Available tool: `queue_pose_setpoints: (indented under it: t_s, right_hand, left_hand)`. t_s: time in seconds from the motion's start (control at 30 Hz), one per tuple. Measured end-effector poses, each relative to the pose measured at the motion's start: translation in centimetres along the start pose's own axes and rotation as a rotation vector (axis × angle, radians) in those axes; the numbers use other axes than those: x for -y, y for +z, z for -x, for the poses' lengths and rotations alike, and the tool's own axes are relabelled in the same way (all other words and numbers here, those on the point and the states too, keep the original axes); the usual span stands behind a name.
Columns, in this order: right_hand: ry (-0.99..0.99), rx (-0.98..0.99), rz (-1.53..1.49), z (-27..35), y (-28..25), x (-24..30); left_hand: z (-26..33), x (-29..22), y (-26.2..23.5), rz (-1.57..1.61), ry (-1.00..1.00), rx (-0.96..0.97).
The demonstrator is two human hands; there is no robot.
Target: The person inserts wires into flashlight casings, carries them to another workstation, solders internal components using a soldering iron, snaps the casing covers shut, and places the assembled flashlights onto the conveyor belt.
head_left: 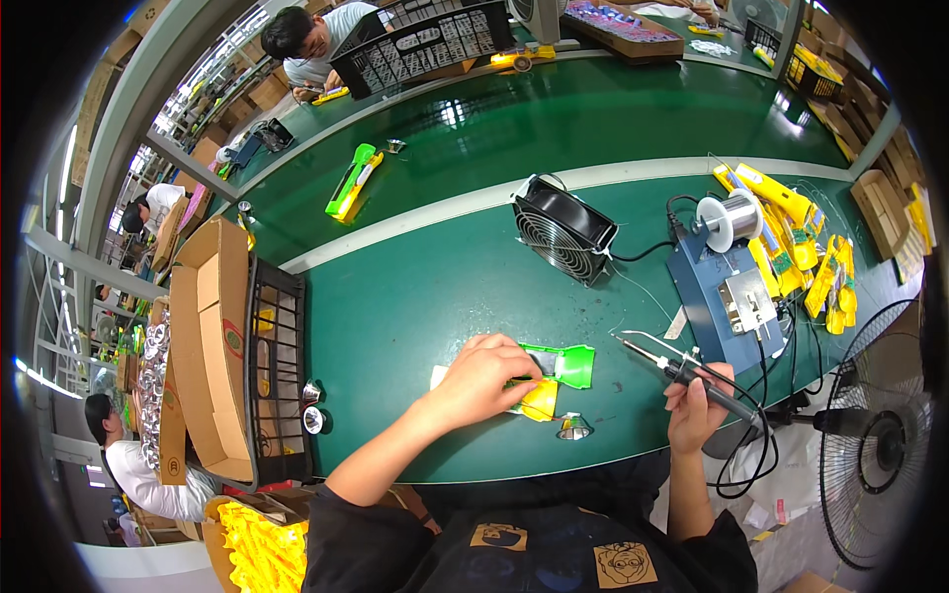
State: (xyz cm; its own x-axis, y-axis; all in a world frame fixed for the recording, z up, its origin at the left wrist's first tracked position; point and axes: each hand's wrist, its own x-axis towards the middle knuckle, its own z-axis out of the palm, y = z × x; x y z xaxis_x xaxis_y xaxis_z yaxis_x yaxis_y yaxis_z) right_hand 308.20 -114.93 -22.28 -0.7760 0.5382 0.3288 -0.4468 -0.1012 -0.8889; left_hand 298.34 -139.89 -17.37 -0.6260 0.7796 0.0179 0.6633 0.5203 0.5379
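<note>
On the green bench in front of me lies a plastic lamp housing with a green part and a yellow part. My left hand is closed over the housing's left side, fingertips at the yellow part; the palm hides what lies underneath. My right hand grips a soldering iron, its tip pointing left toward the housing and apart from it. A thin curved metal tube runs beside the iron's tip. Next to the yellow part, near the bench edge, lies a shiny reflector cup.
A blue soldering station, solder spool and yellow housings stand right. A small black fan sits behind. Left are a black crate and reflector cups. A green-yellow lamp lies on the far belt; a person works beyond.
</note>
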Motion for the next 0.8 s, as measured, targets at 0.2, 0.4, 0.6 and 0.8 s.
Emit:
queue_pose_setpoints:
  t_s: [0.2, 0.4, 0.6, 0.8]
  right_hand:
    - [0.049, 0.130, -0.030, -1.6, 0.7, 0.3]
    - [0.225, 0.236, 0.021, -2.5, 1.1, 0.1]
    - [0.370, 0.326, 0.117, -2.2, 1.5, -0.3]
    - [0.379, 0.358, 0.127, -1.7, 1.3, -1.0]
  left_hand:
    - [0.4, 0.2, 1.2, 0.041, -0.045, -0.125]
    - [0.7, -0.5, 2.0, 0.042, -0.217, -0.218]
    - [0.6, -0.2, 1.5, 0.106, -0.277, -0.203]
    - [0.5, 0.1, 2.0, 0.079, -0.265, -0.226]
